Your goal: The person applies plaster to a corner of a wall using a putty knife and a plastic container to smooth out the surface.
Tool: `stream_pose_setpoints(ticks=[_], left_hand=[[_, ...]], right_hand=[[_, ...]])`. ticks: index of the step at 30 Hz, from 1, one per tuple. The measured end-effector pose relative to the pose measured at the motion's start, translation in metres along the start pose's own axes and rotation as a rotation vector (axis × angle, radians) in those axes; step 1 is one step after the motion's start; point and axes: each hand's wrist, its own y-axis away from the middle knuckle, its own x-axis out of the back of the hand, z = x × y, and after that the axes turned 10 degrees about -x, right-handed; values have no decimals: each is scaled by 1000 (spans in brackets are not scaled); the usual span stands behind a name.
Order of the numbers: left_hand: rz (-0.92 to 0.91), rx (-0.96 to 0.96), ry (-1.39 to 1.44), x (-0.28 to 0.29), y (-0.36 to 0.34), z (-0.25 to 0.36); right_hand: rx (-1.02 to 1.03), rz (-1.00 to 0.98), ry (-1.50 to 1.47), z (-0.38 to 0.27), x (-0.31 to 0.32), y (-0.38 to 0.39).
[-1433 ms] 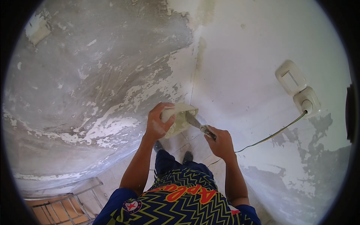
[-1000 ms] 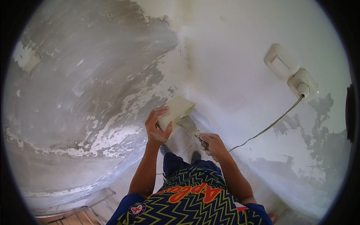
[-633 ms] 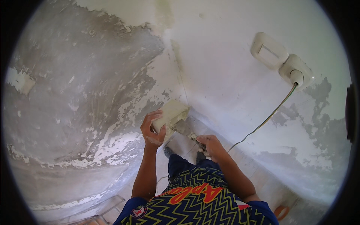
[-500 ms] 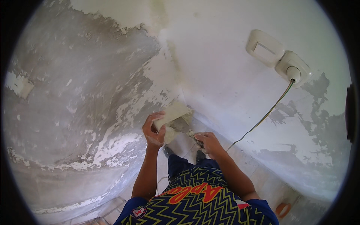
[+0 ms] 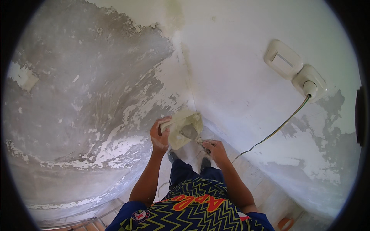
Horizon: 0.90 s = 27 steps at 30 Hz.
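My left hand is closed on the left side of a pale yellow, open-topped plastic container, thumb at its near side. The container hangs at the wall corner, above my feet, with its opening turned up toward me. In my right hand is the handle of a putty knife. Its grey blade lies inside the container's opening, and pale lumps cling to the knife near the handle. How much material the container holds I cannot tell. White dust or paste marks my left fingers.
The left wall is grey with ragged white patches. On the white right wall sit a light switch and a socket with a plug, whose thin cord hangs down. An orange ring lies lower right.
The container has tipped so that more of its inside shows. The knife blade has shifted slightly down and right within it. The whole view has moved a little.
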Motion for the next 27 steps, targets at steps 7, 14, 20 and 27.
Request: stream_pose_setpoints(ticks=[7,14,20,27], left_hand=[[124,233,-119,3,8,-20],[203,316,-97,36,13,-56],[223,457,114,66,12,-80],[167,743,436,121,24,-123]], right_hand=[[77,-31,42,13,-3,5],[32,-178,-249,-20,-24,-7],[151,-20,-226,-50,-76,-18],[248,301,-316,-89,-135,-76]])
